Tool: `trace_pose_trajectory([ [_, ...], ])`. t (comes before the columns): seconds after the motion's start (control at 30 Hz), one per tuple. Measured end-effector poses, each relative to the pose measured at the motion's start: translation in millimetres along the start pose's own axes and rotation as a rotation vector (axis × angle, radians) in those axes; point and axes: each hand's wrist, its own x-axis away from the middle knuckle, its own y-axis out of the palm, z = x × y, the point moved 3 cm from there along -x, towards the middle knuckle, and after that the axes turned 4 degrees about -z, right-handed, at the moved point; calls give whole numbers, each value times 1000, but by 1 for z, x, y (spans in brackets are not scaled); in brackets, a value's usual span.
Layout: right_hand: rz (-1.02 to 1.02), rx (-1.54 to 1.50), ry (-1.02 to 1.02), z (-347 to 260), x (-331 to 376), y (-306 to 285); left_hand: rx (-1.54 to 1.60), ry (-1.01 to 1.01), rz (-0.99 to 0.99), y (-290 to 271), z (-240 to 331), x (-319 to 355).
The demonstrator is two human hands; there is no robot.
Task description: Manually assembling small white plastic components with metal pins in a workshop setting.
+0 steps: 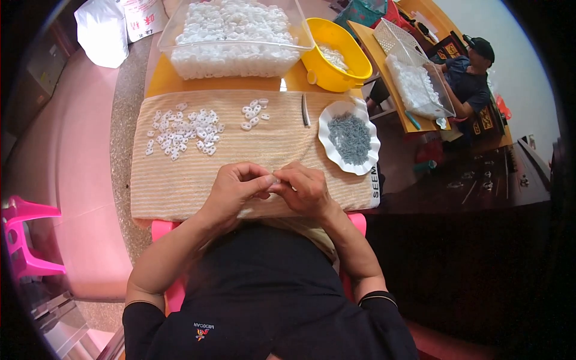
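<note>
Over the near part of a striped tan towel [180, 186], my left hand [240, 185] and my right hand [306, 189] meet fingertip to fingertip. Both are closed in a pinch; whatever lies between the fingers is too small and hidden to name. Beyond my left hand spreads a loose pile of small white plastic pieces with holes [189, 133]. A smaller group of the same pieces [254, 114] lies to its right. Past my right hand, a white wavy-rimmed dish [324, 139] holds many thin grey pins [350, 138]. A slim dark-and-silver tool [305, 111] rests left of the dish.
Behind the towel stand a clear plastic bin [237, 53] heaped with white pieces and a yellow basin [345, 45]. Back right, a person [465, 78] sits at another table with a basket of white pieces [414, 84]. A pink stool [27, 240] stands at left.
</note>
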Motion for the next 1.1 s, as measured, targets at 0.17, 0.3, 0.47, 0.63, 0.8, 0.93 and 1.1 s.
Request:
trace_pose_trajectory([
  [0.17, 28, -29, -12, 1, -3, -2, 13, 3, 2, 3, 3, 1],
  [0.3, 27, -49, -9, 1, -4, 0, 36, -2, -25, 2, 4, 2],
  [0.47, 28, -24, -11, -4, -4, -4, 45, -23, -17, 6, 5, 4],
  [0.63, 27, -39, -1, -7, -4, -5, 16, -36, -47, 1, 0, 4],
  [0.8, -6, -50, 18, -4, -4, -5, -54, -50, -44, 2, 3, 4],
  [0.93, -22, -102, 90, 2, -2, -9, -17, -62, -41, 9, 7, 2],
  [1.1, -19, -139, 106, 5, -1, -4, 29, -70, -57, 3, 3, 3],
])
